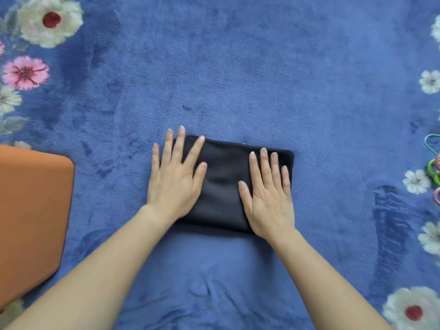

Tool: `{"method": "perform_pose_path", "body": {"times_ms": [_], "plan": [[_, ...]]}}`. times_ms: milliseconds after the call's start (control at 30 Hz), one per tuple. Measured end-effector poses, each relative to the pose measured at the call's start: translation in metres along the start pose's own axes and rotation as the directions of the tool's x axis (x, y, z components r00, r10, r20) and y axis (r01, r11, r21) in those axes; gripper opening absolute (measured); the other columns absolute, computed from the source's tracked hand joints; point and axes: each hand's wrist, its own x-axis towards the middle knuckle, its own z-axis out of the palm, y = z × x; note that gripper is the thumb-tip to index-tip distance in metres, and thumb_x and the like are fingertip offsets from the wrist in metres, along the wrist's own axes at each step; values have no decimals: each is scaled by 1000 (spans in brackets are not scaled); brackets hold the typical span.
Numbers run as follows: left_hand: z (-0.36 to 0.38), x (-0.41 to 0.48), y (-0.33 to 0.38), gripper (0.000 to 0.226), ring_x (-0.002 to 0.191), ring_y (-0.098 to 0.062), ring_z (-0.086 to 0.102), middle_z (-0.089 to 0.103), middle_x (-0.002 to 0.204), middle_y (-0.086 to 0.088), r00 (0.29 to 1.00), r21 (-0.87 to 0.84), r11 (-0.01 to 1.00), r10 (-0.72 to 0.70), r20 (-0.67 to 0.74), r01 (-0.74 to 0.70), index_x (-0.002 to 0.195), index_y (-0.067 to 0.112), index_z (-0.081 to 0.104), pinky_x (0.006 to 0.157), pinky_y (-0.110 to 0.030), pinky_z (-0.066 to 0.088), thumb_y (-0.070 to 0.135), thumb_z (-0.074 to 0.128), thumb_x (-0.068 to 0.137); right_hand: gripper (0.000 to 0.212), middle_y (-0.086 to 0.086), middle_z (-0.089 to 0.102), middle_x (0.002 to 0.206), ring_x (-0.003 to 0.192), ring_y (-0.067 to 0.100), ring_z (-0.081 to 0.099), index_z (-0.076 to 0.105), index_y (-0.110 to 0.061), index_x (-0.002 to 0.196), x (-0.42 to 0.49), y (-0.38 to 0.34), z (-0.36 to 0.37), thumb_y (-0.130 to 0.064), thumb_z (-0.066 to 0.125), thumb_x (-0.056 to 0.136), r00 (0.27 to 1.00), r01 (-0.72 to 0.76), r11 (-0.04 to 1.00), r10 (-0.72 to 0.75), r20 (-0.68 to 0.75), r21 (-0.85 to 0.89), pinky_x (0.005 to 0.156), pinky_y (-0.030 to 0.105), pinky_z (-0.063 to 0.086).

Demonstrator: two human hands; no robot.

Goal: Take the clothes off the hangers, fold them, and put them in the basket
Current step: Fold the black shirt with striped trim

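A dark, nearly black garment [222, 184] lies folded into a compact rectangle on the blue carpet in the middle of the head view. My left hand [175, 179] lies flat on its left part, fingers straight and spread, fingertips reaching past the far edge. My right hand [269, 194] presses flat on its right part with straight fingers. An orange basket [33, 217] stands at the left edge, only its side and corner in view. Coloured hangers [434, 167] poke in at the right edge.
The blue plush carpet [238, 79] with flower prints along both sides covers the whole floor. The stretch beyond the garment is bare carpet. The basket is about a hand's width left of my left hand.
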Motion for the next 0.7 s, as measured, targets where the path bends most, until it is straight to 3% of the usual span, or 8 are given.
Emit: {"method": "perform_pose_path", "body": {"times_ms": [100,200,267,333,433,500,600,700], "plan": [[8,7,-15,62,151,-21,0,9,164,-2,999,-222,975,-3,44,13,153,33,22,121,-41,5,53,23,95,67,5,12,163,150,23,8,17,-16,156,1,-1,5,-50,25,98,999,-37,999,37,11,-22,121,42,5],[8,4,-33,64,150,-11,3,12,163,1,998,-448,892,-55,32,64,153,29,23,120,-25,3,55,29,95,66,3,12,163,150,21,8,18,-17,156,2,0,4,-49,25,99,999,-42,999,42,8,10,121,41,5],[3,-2,-40,64,147,-9,16,24,158,4,992,-547,829,-124,27,118,153,21,27,118,-19,8,49,36,96,61,2,19,162,149,19,11,24,-16,154,2,4,-1,-43,28,99,999,-29,993,32,-25,117,120,41,8],[-4,-13,-43,56,133,-8,37,43,145,4,954,-672,703,-298,17,232,147,17,37,111,-19,24,41,41,96,60,4,28,159,146,20,19,34,-14,150,0,12,-7,-40,35,96,990,-98,957,123,-73,273,117,42,14],[-12,-50,-39,20,97,-11,58,62,107,6,782,-810,459,-624,-1,365,110,30,54,94,-36,46,39,42,96,63,6,40,142,130,21,38,40,-12,142,-17,22,-19,-45,44,89,897,-347,754,440,-37,557,109,45,30],[-13,-81,-28,16,80,-15,55,57,86,8,695,-831,385,-719,3,402,89,31,49,81,-43,45,45,43,90,56,3,46,124,109,15,48,44,-13,133,-33,22,-26,-45,49,87,823,-445,583,566,53,680,101,41,41],[-6,-116,4,24,68,-3,51,55,78,8,708,-848,350,-705,41,397,84,26,49,68,-20,43,50,51,82,34,-1,57,98,88,18,53,50,-18,113,-49,16,-32,-45,53,92,760,-548,463,623,185,696,87,40,46],[7,-127,27,18,75,1,59,64,90,0,680,-871,251,-723,121,422,91,26,53,68,-10,44,30,70,88,32,-4,56,87,88,24,55,52,-14,108,-50,9,-30,-44,48,99,705,-634,423,661,258,647,78,36,40]]}}
